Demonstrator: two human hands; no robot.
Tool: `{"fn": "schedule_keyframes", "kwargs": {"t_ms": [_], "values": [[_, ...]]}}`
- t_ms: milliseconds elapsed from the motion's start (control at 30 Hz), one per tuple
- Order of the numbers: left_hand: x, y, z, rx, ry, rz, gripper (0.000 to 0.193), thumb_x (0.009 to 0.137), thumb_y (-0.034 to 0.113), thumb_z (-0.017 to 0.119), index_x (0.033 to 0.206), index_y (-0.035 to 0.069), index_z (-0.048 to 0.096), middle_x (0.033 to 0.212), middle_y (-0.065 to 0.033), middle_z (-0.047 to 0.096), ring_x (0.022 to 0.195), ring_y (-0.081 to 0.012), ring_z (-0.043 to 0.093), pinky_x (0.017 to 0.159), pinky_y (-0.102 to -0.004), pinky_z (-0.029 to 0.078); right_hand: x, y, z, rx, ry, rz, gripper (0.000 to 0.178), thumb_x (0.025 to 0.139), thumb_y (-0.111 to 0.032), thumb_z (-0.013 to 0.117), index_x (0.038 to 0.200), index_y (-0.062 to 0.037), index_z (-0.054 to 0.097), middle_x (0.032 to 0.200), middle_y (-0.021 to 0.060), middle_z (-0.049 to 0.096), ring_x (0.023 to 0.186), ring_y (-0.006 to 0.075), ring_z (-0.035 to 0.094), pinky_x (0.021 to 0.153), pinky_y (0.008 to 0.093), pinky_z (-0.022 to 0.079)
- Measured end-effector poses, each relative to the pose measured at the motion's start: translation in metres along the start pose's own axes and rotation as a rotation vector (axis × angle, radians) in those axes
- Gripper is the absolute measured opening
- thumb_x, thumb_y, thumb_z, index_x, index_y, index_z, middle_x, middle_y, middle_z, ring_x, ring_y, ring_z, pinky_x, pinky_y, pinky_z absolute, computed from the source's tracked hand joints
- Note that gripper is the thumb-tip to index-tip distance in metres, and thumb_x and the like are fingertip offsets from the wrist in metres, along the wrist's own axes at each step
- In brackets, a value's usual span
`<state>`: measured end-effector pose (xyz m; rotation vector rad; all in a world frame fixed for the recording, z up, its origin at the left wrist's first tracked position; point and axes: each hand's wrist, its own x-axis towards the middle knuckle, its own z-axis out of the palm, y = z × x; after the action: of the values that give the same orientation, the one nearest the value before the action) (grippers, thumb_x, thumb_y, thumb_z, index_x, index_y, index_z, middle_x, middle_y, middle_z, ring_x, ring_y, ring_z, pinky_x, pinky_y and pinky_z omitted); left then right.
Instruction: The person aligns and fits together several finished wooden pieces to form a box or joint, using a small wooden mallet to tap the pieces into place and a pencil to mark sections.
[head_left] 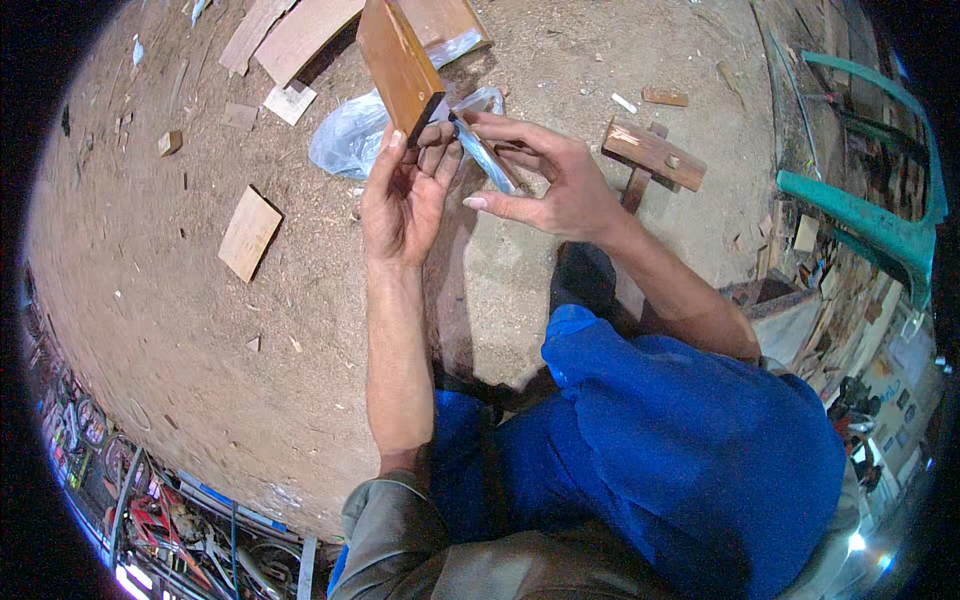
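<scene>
A varnished brown wooden block (398, 65) tilts up and away from me. Its dark lower end meets my left hand (408, 195), palm up, with the thumb along one edge and the fingers curled under. Beside it, my right hand (550, 175) grips a narrow, flat, shiny strip (487, 158) between thumb and fingers. The strip has a bluish sheen like metal, and its upper end comes close to the block's lower end; I cannot tell whether they touch.
Behind my hands lies a clear plastic bag (350, 138), with thin wooden boards (305, 40) beyond. A wooden mallet (653, 152) rests to the right, near a green chair (860, 215). A loose wooden piece (250, 233) lies left on the dirt floor (200, 330).
</scene>
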<state>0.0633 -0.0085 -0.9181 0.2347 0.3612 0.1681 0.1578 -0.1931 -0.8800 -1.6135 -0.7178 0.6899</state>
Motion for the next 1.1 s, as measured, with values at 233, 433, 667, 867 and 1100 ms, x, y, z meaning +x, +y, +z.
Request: {"fn": "schedule_keyframes", "kwargs": {"t_ms": [233, 433, 667, 867, 1100], "values": [[-0.002, 0.002, 0.004, 0.062, -0.026, -0.007, 0.044, 0.103, 0.016, 0.055, 0.142, -0.002, 0.044, 0.120, -0.0194, 0.067, 0.115, -0.0278, 0.066, 0.108, -0.0470, 0.050, -0.003, -0.005, 0.005, 0.080, 0.095, 0.082, 0.051, 0.083, -0.010, 0.084, 0.128, -0.0018, 0.062, 0.136, 0.0154, 0.060, 0.127, 0.0231, 0.059, 0.111, 0.0387, 0.047], [-0.006, 0.006, 0.003, 0.155, -0.042, -0.010, 0.050, 0.102, 0.017, 0.055, 0.145, -0.004, 0.041, 0.129, -0.0209, 0.062, 0.118, -0.0277, 0.064, 0.108, -0.0479, 0.050, -0.003, 0.007, 0.015, 0.139, 0.216, 0.080, 0.039, 0.084, -0.024, 0.086, 0.112, -0.0057, 0.066, 0.118, 0.0095, 0.071, 0.110, 0.0165, 0.066, 0.096, 0.0317, 0.052], [-0.010, 0.015, -0.001, 0.108, -0.128, -0.049, 0.066, 0.095, 0.021, 0.062, 0.149, -0.006, 0.036, 0.128, -0.0212, 0.061, 0.114, -0.0299, 0.065, 0.103, -0.0500, 0.051, -0.004, 0.003, 0.015, 0.239, 0.210, 0.147, 0.038, 0.083, -0.022, 0.085, 0.109, -0.0037, 0.063, 0.110, 0.0099, 0.073, 0.097, 0.0164, 0.069, 0.084, 0.0314, 0.056], [-0.018, 0.023, -0.013, 0.247, -0.087, -0.012, 0.075, 0.089, 0.028, 0.068, 0.148, -0.007, 0.037, 0.111, -0.0159, 0.064, 0.095, -0.0252, 0.066, 0.091, -0.0456, 0.054, -0.003, -0.005, 0.015, 0.073, 0.176, 0.155, 0.034, 0.084, -0.011, 0.082, 0.109, -0.0019, 0.060, 0.118, 0.0124, 0.071, 0.108, 0.0174, 0.066, 0.094, 0.0332, 0.056], [-0.016, 0.025, -0.019, 0.296, -0.165, -0.051, 0.072, 0.089, 0.030, 0.069, 0.144, -0.008, 0.041, 0.109, -0.0172, 0.066, 0.095, -0.0249, 0.069, 0.088, -0.0390, 0.057, -0.002, -0.005, 0.017, 0.060, 0.163, 0.177, 0.035, 0.085, -0.012, 0.083, 0.109, -0.0013, 0.061, 0.120, 0.0101, 0.072, 0.111, 0.0145, 0.065, 0.097, 0.0326, 0.055]]}}
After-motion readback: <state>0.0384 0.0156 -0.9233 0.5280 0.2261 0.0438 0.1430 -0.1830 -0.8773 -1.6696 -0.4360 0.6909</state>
